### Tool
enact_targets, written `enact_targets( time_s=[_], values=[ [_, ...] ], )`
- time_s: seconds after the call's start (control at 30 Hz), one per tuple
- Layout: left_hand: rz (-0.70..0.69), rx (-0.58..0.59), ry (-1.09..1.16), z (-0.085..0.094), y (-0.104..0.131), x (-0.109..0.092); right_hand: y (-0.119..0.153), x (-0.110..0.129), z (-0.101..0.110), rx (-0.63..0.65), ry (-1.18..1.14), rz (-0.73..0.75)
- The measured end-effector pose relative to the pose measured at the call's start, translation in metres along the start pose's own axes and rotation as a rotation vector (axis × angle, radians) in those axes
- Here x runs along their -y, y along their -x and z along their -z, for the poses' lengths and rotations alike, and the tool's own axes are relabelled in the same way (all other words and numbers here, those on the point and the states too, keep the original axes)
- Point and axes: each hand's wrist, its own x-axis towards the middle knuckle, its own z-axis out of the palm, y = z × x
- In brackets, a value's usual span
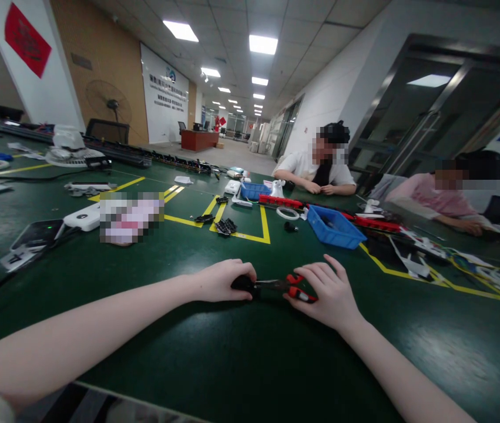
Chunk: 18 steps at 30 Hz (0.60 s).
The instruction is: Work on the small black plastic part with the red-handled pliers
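Near the front middle of the green table, my left hand [225,280] is closed round a small black part [244,284]. My right hand [329,289] holds pliers with red and black handles [301,289], its fingers wrapped on them and one finger raised. The metal jaws of the pliers point left and reach the black part; whether they grip it is too small to tell. Beyond my hands, several small black pieces [225,227] lie by yellow tape, and another black piece [291,226] sits farther right.
A blue bin [334,226] stands beyond my right hand, with a smaller blue bin [255,190] farther back. White power bank [83,217], phone [37,234] and cables lie left. Two people sit across the table at the right. The table's front edge [144,403] shows below.
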Motion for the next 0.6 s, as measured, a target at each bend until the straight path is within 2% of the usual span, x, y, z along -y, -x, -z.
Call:
enact_targets(
  time_s=[0.43,0.6],
  values=[
    [-0.064,-0.038,0.032,-0.0012,0.0003,0.0015,0.0011,-0.0002,0.0004,0.031,0.015,-0.005],
    [-0.056,-0.04,0.038,-0.001,0.0005,0.0014,0.0019,-0.0011,-0.0001,0.007,0.004,-0.004]
  ],
)
